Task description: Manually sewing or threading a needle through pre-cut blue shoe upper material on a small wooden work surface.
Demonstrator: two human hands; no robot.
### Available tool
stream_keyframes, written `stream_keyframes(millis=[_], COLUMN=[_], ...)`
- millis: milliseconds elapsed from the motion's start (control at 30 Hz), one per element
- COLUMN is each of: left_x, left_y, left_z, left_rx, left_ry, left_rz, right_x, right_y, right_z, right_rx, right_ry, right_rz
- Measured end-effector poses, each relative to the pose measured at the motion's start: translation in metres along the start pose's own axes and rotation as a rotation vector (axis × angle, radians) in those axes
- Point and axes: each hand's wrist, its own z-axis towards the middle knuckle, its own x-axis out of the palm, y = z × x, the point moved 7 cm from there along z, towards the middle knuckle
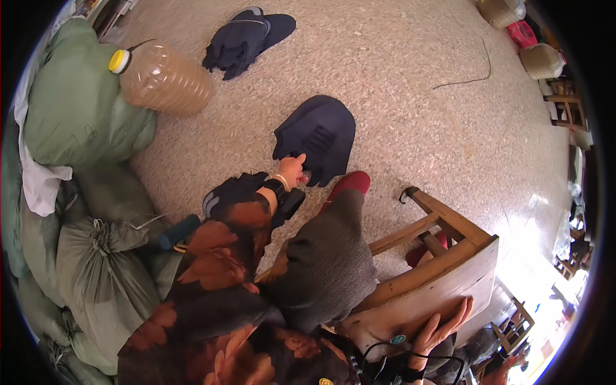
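My left hand [292,171] reaches down to the floor, its fingers closed at the near left edge of a navy fabric piece [324,131] with a rounded far end. Something small and pale shows by the fingertips, too small to tell. Under and beside my left wrist lies more dark fabric [236,190] with a grey edge, partly hidden by my floral sleeve. A stack of navy fabric pieces [240,42] lies farther off on the floor. My right hand [441,328] lies with outstretched fingers on the wooden stool [417,282], holding nothing.
Full green sacks [106,269] crowd the left side. A big plastic jug [167,78] with a yellow cap leans by them, near a blue cylinder [179,232]. My red shoe [353,183] is beside the fabric. More jugs [541,61] and small stools [568,106] stand right.
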Motion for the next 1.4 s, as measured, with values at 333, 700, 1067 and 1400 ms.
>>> stream_keyframes(millis=[333, 700, 1067, 1400], left_x=[-0.224, -0.246, -0.184, -0.19], left_y=[-0.013, 0.049, 0.019, 0.003], left_z=[-0.054, -0.07, -0.035, -0.041], left_rx=[0.649, 0.754, 0.717, 0.744], left_ry=[-0.106, -0.175, -0.166, -0.172], left_rz=[0.849, 1.33, 1.998, 2.093], right_x=[0.003, 0.005, 0.006, 0.005], right_y=[-0.005, -0.009, -0.008, -0.008], right_z=[0.001, 0.0, 0.0, 0.0], right_rx=[-0.052, -0.018, 0.014, -0.006], right_ry=[0.006, 0.013, 0.017, -0.009], right_rz=[0.039, 0.02, 0.016, 0.02])
